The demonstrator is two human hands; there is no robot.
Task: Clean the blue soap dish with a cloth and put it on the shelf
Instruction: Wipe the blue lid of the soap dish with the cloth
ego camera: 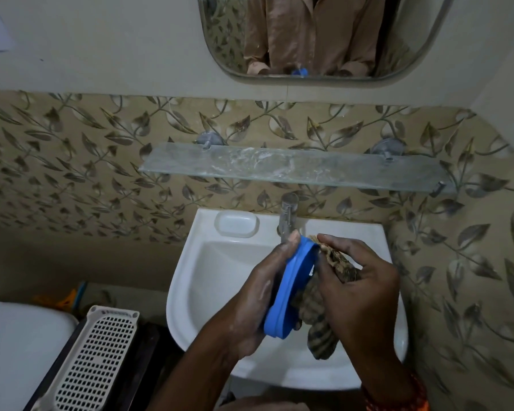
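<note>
Your left hand [257, 295] gripping the blue oval plastic soap dish [291, 287] on edge over the white ceramic basin [208, 277], your right hand [359, 289] pinching the striped brown cloth [318, 307] against it, frosted glass shelf [294, 166] above the basin.

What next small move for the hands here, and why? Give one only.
Probably keep rubbing: the right hand presses the cloth against the blue soap dish, which the left hand grips on edge over the sink; the glass shelf waits above.

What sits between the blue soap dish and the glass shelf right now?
In the head view, the steel tap stands between the blue soap dish and the glass shelf, at the back rim of the white basin. Nothing else intervenes.
</note>
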